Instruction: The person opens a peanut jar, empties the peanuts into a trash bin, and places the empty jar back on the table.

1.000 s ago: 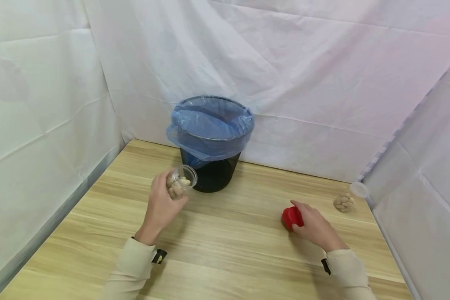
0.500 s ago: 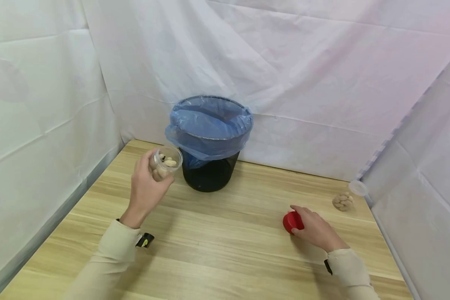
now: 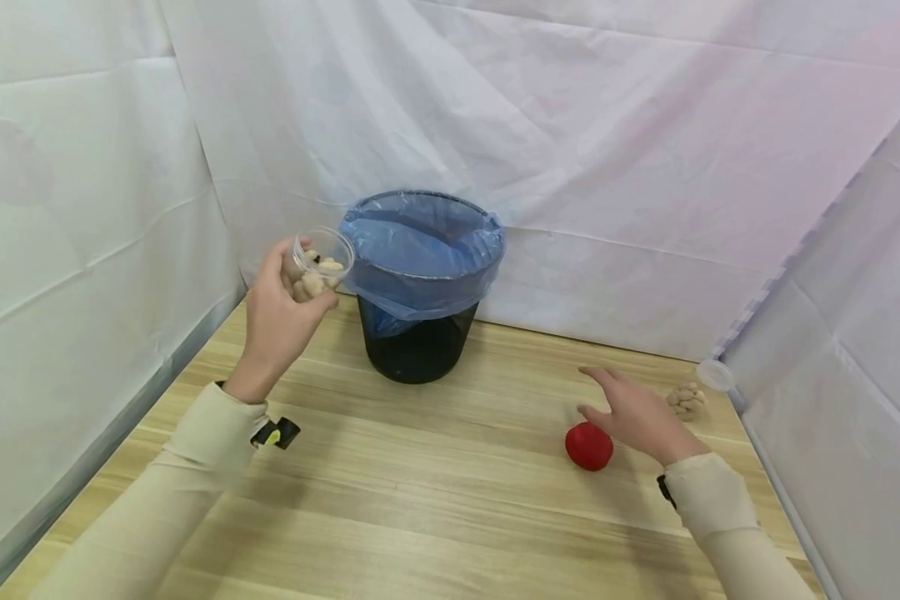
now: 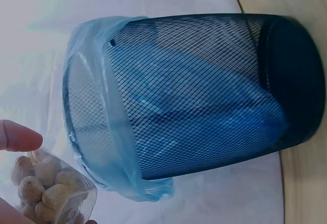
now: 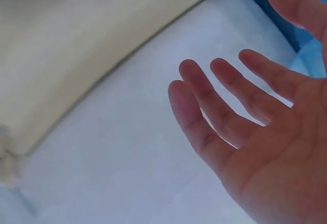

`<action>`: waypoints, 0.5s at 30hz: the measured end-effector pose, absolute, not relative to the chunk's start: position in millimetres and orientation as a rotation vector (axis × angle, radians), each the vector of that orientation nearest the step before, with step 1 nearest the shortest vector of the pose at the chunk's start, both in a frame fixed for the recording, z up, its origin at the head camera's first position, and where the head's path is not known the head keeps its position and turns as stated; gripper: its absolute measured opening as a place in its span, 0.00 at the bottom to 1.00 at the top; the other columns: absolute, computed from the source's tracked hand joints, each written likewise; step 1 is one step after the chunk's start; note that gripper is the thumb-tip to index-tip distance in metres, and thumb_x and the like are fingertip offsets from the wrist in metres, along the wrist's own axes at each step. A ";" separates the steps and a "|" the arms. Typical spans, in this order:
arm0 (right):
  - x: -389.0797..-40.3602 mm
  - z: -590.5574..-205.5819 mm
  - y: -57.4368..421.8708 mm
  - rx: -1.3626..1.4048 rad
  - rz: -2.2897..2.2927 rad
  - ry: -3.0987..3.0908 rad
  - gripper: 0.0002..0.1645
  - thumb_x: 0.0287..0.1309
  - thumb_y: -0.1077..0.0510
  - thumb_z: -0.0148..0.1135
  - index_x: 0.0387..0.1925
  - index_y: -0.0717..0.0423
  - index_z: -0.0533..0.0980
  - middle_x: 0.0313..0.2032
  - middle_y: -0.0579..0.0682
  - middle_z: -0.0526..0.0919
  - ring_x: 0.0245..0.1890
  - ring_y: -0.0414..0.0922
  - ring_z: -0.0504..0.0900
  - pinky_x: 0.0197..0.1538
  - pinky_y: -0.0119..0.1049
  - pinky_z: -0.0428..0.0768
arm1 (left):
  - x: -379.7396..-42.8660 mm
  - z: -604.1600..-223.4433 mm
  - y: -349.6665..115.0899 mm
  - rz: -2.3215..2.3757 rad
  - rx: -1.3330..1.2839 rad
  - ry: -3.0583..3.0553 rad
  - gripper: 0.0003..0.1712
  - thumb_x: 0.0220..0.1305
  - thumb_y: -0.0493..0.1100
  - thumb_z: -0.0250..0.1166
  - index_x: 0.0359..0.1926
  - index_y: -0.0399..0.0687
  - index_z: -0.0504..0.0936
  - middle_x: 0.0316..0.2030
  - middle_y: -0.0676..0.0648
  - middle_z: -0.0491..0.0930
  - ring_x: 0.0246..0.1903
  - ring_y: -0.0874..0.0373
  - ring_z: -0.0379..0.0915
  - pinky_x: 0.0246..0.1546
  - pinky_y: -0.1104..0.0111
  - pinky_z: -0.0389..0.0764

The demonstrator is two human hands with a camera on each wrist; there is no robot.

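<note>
My left hand [image 3: 281, 312] grips a clear plastic jar [image 3: 324, 250] of tan, nut-like pieces [image 4: 51, 188]. The jar is tilted, its open mouth beside the left rim of a black mesh bin [image 3: 416, 350] lined with a blue plastic bag [image 3: 420, 296]. In the left wrist view, the thumb and part of the other fingers show around the jar. My right hand [image 3: 641, 417] holds nothing, fingers spread, over the table just behind and to the right of a round red lid-like thing [image 3: 589, 447]. The right wrist view shows the bare palm [image 5: 286, 168].
At the back right stands a clear container of similar tan pieces [image 3: 686, 400], partly behind my right hand, with a clear round lid [image 3: 715, 375] beside it. White sheeting [image 3: 570, 167] encloses the wooden table [image 3: 435, 533] at the back and both sides.
My left hand has risen up and left with the jar, from the bin's base to its rim. My right hand has let go of the red thing and lifted away.
</note>
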State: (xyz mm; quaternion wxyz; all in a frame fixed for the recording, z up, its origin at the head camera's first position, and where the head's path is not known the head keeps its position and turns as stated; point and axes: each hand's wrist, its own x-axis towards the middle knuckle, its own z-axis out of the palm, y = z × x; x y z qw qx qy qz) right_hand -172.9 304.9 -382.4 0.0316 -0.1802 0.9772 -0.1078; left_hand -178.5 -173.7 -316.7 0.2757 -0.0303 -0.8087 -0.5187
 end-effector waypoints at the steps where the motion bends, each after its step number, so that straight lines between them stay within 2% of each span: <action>1: -176.0 -375.6 301.1 -0.565 -0.323 3.005 0.40 0.72 0.48 0.69 0.77 0.59 0.68 0.71 0.69 0.75 0.60 0.68 0.84 0.58 0.66 0.84 | -181.2 -313.5 -173.6 -1.384 -0.089 -2.179 0.41 0.58 0.31 0.71 0.74 0.46 0.74 0.57 0.45 0.79 0.36 0.60 0.69 0.36 0.72 0.72; 6: -194.3 -339.2 278.4 -0.672 -0.278 3.020 0.36 0.76 0.51 0.64 0.77 0.60 0.68 0.71 0.68 0.75 0.68 0.69 0.78 0.65 0.67 0.80 | -194.7 -299.4 -171.7 -1.308 -0.137 -2.231 0.41 0.57 0.34 0.69 0.75 0.44 0.73 0.58 0.40 0.77 0.49 0.54 0.68 0.50 0.63 0.69; 9: -207.8 -315.2 263.4 -0.744 -0.224 3.058 0.33 0.78 0.51 0.62 0.76 0.60 0.69 0.69 0.66 0.77 0.63 0.65 0.83 0.60 0.64 0.84 | -204.0 -291.4 -170.6 -1.278 -0.160 -2.253 0.41 0.56 0.35 0.68 0.74 0.43 0.73 0.59 0.38 0.76 0.53 0.50 0.69 0.53 0.58 0.69; 13: -229.4 -281.8 239.3 -0.761 -0.221 3.075 0.31 0.80 0.52 0.57 0.76 0.59 0.68 0.71 0.66 0.75 0.55 0.60 0.87 0.55 0.61 0.86 | -219.0 -279.3 -170.8 -1.255 -0.178 -2.297 0.43 0.56 0.36 0.69 0.75 0.39 0.72 0.60 0.36 0.76 0.54 0.46 0.70 0.55 0.56 0.72; 15: -242.9 -266.3 225.6 -0.763 -0.233 3.079 0.31 0.81 0.52 0.56 0.77 0.59 0.68 0.72 0.67 0.74 0.57 0.60 0.87 0.58 0.61 0.85 | -226.3 -272.4 -172.0 -1.246 -0.187 -2.331 0.43 0.57 0.36 0.69 0.75 0.38 0.71 0.60 0.36 0.76 0.55 0.46 0.70 0.56 0.55 0.73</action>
